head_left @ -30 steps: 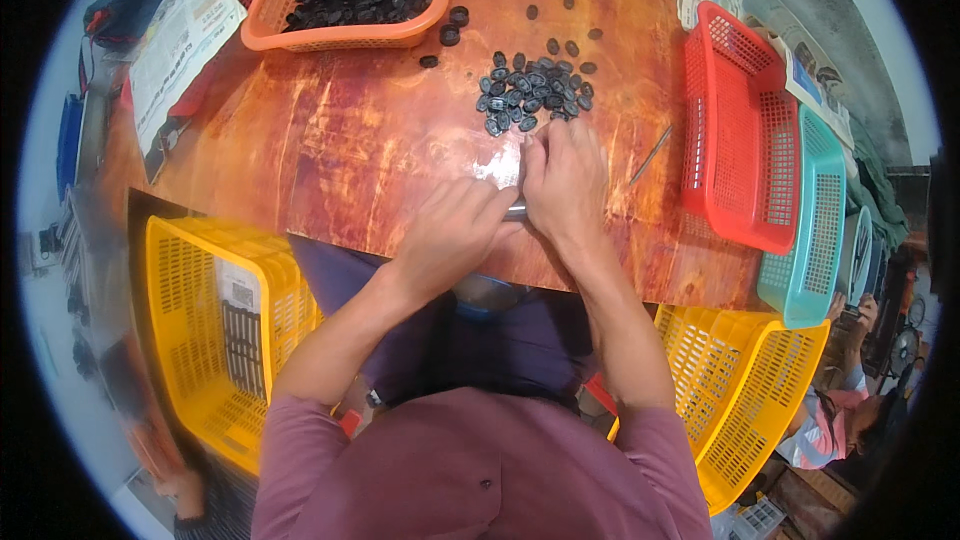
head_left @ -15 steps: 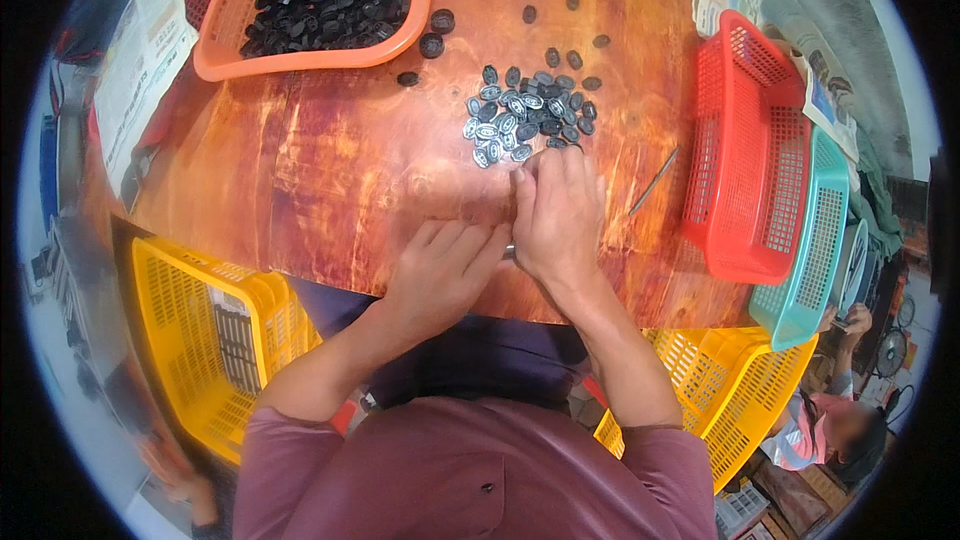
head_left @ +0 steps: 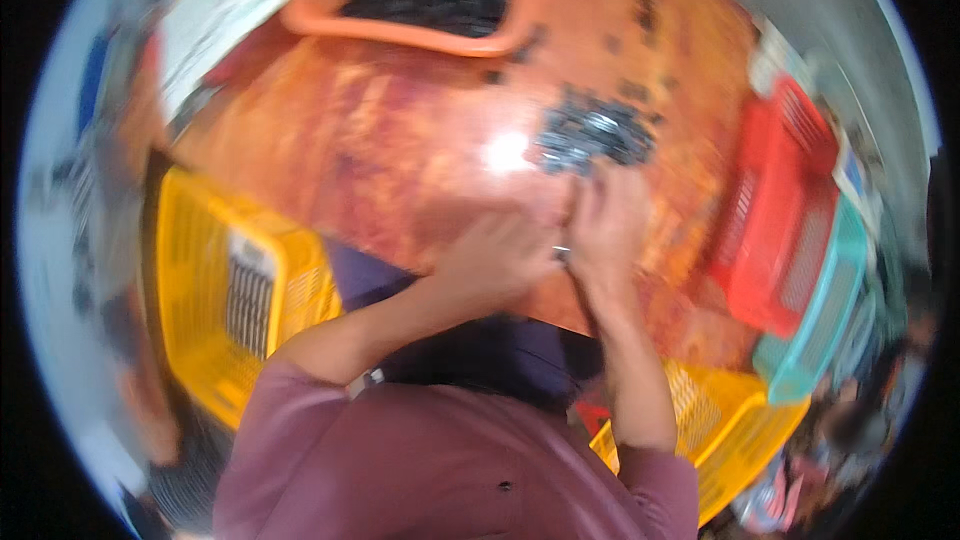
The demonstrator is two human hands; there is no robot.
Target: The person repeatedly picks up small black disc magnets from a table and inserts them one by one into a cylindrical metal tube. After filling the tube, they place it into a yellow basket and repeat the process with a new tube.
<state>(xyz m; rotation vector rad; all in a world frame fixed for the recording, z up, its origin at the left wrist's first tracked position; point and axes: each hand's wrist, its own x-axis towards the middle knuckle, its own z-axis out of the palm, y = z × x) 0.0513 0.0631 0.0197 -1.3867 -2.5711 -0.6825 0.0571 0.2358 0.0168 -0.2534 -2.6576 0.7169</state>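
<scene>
On the tabletop's near side my two hands are close together, blurred by motion. My left hand point(head_left: 492, 252) is closed, its fingers curled toward my right hand point(head_left: 608, 225). That right hand, closed as well, has its fingertips at the near edge of a pile of small oval black pieces point(head_left: 595, 130), some with silvery faces. A small shiny metal bit point(head_left: 561, 254) shows between the hands; its kind cannot be made out. Whatever else the fingers hold is hidden.
An orange basket point(head_left: 440, 40) full of black pieces stands at the far left. Red point(head_left: 750, 240) and teal point(head_left: 815, 310) baskets line the right edge. Yellow crates flank me, left point(head_left: 185, 290) and right point(head_left: 740, 440), below the tabletop point(head_left: 340, 140). Another person is blurred at lower right.
The whole view has shifted and blurred; tabletop, baskets and pile appear farther right. My hands remain together by the pile, with no clear change of grip.
</scene>
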